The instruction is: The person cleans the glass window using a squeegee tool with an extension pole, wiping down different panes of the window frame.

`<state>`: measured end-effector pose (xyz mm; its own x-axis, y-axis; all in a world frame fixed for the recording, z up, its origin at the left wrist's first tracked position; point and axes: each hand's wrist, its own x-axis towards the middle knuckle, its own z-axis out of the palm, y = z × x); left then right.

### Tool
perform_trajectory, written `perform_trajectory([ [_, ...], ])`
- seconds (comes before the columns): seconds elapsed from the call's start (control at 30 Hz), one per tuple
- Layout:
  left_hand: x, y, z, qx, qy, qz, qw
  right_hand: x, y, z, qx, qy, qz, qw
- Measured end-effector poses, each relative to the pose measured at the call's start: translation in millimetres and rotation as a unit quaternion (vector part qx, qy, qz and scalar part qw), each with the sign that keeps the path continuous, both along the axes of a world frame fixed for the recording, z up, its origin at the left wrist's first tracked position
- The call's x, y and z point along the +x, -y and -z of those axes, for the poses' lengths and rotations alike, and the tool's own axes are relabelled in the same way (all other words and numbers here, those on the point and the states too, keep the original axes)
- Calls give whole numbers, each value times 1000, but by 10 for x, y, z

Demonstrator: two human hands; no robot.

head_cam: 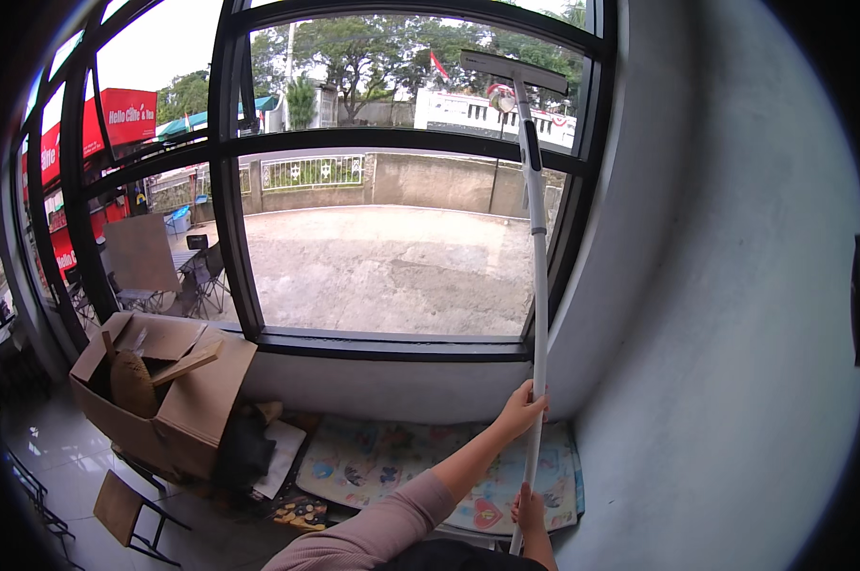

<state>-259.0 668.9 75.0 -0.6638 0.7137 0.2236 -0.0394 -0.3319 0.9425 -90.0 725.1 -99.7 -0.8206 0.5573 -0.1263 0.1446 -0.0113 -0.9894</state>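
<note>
A long-handled window squeegee (538, 285) with a white pole rises in front of the window. Its wide grey head (514, 72) is at the upper right pane (373, 86); whether the blade touches the glass, I cannot tell. My left hand (524, 412) is wrapped around the pole just below the sill's height. Lower down, my right hand (529, 508) grips the same pole close to its bottom end. The black window frame (401, 135) crosses behind the pole, and the large lower pane (387, 264) lies to its left.
A folded patterned mat (394, 457) lies below the window. To the left stands an open cardboard box (165, 400) with wooden pieces sticking out. A wooden-backed chair (119, 508) is on the tiled floor (66, 457). The white wall (729, 300) runs close along the right.
</note>
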Motion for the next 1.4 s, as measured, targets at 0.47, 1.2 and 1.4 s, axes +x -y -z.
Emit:
perform_trajectory([
  [0.47, -168, 877, 302, 60, 90, -73, 991, -507, 1078, 81, -86, 17, -103, 991],
  [1.2, -789, 1795, 42, 70, 132, -39, 988, -1095, 1949, -352, -36, -8, -105, 994],
  [1.4, -520, 2003, 937, 70, 160, -36, 984, -738, 2076, 660, -49, 36, -95, 994],
])
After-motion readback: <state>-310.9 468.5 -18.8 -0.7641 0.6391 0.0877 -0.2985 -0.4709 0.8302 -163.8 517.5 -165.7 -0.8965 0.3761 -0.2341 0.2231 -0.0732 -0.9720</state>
